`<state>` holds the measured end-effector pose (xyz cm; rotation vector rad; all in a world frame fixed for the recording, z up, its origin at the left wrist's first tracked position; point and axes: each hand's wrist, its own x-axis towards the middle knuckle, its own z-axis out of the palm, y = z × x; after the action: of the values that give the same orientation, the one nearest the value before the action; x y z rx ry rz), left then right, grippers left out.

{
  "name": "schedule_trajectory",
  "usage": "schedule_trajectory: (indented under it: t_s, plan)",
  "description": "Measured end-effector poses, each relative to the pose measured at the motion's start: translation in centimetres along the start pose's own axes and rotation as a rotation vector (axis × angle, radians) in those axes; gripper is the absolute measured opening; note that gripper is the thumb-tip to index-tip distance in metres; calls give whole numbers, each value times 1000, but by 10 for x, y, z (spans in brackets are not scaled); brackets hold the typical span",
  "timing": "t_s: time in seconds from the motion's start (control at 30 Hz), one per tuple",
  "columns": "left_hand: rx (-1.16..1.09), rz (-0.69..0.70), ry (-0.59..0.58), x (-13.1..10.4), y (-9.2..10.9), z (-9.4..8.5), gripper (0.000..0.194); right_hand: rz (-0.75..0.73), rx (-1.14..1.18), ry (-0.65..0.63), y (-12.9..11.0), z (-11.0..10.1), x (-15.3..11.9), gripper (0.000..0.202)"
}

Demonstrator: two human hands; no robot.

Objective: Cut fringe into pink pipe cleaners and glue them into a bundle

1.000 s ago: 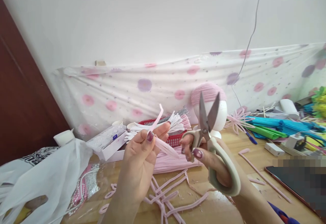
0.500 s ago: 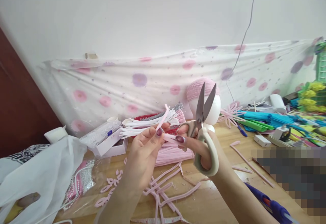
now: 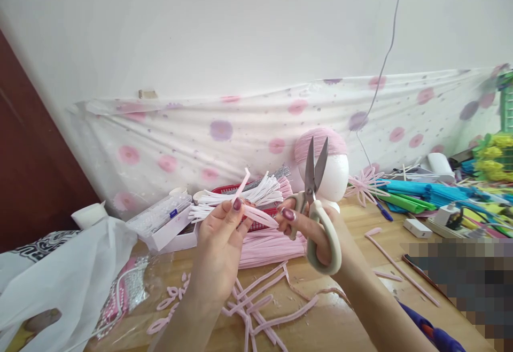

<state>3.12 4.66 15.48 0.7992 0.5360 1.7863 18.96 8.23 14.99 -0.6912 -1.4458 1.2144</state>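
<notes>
Above the wooden tabletop [image 3: 358, 237], pinching a looped pink stem [image 3: 260, 217] between thumb and fingers of the left hand [image 3: 220, 237], with one bent end pointing upward. In the right hand [image 3: 310, 229], gripping scissors [image 3: 310, 187] by pale handles, blades parted and aimed upward; holding fingertips at the loop's far end, without showing clearly whether touching. Below, showing crossed pink strips [image 3: 256, 309] on the wood; behind, showing a pink bundle [image 3: 270, 251] before a red basket [image 3: 256, 226].
</notes>
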Motion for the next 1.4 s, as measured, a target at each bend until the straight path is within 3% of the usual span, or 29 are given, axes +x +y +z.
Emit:
schedule_trajectory:
  t_s: [0.23, 0.4, 0.57, 0.7, 0.8, 0.97, 1.07, 1.13, 1.27, 1.4]
  plan:
    - [-20, -1, 20, -5, 1, 1, 13, 98, 103, -20, -11, 12, -11, 27]
    - [-55, -53, -106, -4, 0, 3, 18, 132, 126, -135, -5, 7, -6, 26]
    - [7, -54, -260, 0, -2, -2, 20, 264, 430, -267, 3, 4, -5, 26]
    - [65, 12, -264, 4, -2, -7, 20, 339, 579, -348, 3, 5, -6, 22]
    - [51, -16, -283, 3, -3, -7, 23, 409, 657, -365, 3, 7, -7, 20]
    - [-9, 13, -301, 3, -9, -6, 16, 474, 660, -374, 8, 13, -8, 23]
    - [-67, 106, -205, 5, -6, -5, 16, 307, 513, -370, 10, 14, -6, 38]
    - [-101, 134, -118, 5, 1, -3, 16, 116, 262, -348, 10, 10, -5, 47]
    - [-102, 102, -74, 5, 18, -3, 8, -149, -399, -245, 4, 0, -6, 37]
    - [-37, 111, -75, 6, 25, -7, 7, -206, -757, -256, -1, 0, -12, 28]
